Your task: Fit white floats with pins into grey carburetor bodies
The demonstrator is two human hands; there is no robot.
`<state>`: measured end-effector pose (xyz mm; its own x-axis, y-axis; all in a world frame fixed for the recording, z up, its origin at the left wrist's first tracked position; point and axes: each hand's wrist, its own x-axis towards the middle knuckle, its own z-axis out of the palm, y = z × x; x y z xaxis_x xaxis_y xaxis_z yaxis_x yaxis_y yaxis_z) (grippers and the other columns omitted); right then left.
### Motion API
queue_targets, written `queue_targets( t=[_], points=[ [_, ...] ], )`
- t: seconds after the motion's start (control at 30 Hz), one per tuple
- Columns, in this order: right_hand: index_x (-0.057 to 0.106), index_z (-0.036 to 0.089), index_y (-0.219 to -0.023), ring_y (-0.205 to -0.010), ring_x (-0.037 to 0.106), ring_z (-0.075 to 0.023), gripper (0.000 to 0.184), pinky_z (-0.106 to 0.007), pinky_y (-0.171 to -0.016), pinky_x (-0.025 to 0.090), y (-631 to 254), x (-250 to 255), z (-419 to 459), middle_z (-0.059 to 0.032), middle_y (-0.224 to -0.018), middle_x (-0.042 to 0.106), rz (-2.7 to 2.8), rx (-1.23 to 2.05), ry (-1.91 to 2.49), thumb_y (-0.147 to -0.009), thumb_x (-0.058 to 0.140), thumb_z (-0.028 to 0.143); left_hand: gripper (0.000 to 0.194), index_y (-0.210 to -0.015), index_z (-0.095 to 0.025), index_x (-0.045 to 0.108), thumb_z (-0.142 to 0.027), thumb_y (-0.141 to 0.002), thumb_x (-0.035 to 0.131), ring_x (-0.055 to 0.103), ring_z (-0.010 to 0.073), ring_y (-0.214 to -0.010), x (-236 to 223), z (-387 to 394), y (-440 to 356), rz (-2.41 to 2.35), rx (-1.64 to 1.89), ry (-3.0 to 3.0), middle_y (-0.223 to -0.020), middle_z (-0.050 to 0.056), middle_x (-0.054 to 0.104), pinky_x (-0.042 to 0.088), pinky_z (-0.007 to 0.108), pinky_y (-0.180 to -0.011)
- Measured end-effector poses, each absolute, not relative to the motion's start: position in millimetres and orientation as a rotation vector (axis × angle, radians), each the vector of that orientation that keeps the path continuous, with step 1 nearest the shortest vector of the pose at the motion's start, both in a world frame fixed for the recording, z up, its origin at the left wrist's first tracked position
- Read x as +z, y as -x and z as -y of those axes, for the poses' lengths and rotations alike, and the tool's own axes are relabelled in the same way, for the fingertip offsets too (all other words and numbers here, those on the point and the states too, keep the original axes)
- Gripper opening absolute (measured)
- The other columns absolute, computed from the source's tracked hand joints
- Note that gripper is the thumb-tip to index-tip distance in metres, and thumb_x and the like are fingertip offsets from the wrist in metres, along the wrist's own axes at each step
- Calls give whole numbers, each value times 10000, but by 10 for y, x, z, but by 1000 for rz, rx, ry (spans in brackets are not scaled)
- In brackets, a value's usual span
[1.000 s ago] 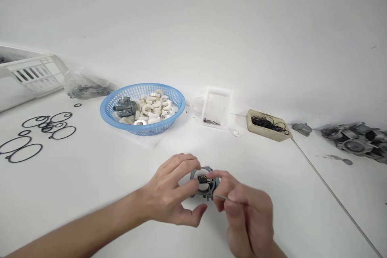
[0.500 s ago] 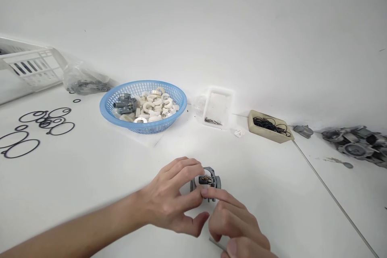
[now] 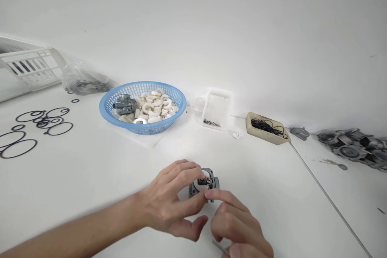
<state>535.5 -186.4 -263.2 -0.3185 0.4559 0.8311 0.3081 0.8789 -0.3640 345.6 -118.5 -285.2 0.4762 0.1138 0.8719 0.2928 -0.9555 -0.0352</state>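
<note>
A small grey metal carburetor body (image 3: 208,180) stands on the white table near the front edge. My left hand (image 3: 172,203) is curled round its left side, fingers on top and thumb below. My right hand (image 3: 238,227) sits just right of it, index finger touching the part's front. A thin metal pin (image 3: 219,246) is pinched lower in my right hand's fingers.
A blue basket (image 3: 142,107) holds white rings and a grey part. Black O-rings (image 3: 36,127) lie at left, by a white crate (image 3: 28,70) and a plastic bag. A clear tray (image 3: 215,109), a beige dish of black rings (image 3: 267,128) and grey castings (image 3: 353,147) sit at right.
My right hand dropped lower and nearer to me, taking the pin away from the top of the part; its index finger now touches the part's front. My left hand kept its hold.
</note>
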Motion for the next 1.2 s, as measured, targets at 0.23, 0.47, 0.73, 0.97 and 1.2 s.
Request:
queue_targets(
  t=[0.23,0.47,0.73,0.97,1.2],
  points=[
    [437,260,-801,-417,397,-119,303,-365,-909,673,-5234,-3008,1761,89,-560,420,1907,171,444,-1098,452,318,208,-916,-187,642,-292,-782,764,673,300,-1018,-2812,1199,-3457,367,-1476,2591,-1090,137,658,648,459,-823],
    [466,253,-817,-385,345,-112,386,-351,-925,669,-5226,-2907,1759,94,-531,399,1879,159,447,-1151,277,285,195,-908,-165,640,-99,-724,642,663,267,-973,-2741,1206,-3479,349,-1512,2551,-1030,119,658,648,421,-805],
    [464,247,-776,-463,436,-99,349,-385,-995,637,-5359,-2596,1892,85,-613,527,2014,160,570,-1080,394,90,212,-944,-172,631,-127,-741,672,676,272,-997,-2748,1207,-3460,380,-1550,2546,-1054,129,653,657,434,-839],
    [445,231,-758,-474,436,-82,415,-349,-1017,630,-5316,-2571,1881,79,-614,497,2013,134,550,-1122,288,108,199,-951,-185,604,-156,-765,668,684,268,-981,-2754,1206,-3463,383,-1553,2537,-1044,124,663,660,437,-826],
    [378,234,-771,-480,369,-78,403,-357,-965,657,-5229,-2560,1885,93,-604,439,1904,106,540,-1131,269,89,104,-879,-183,589,-137,-809,651,668,262,-963,-2723,1195,-3479,357,-1545,2579,-1017,120,670,645,421,-803]
  ],
)
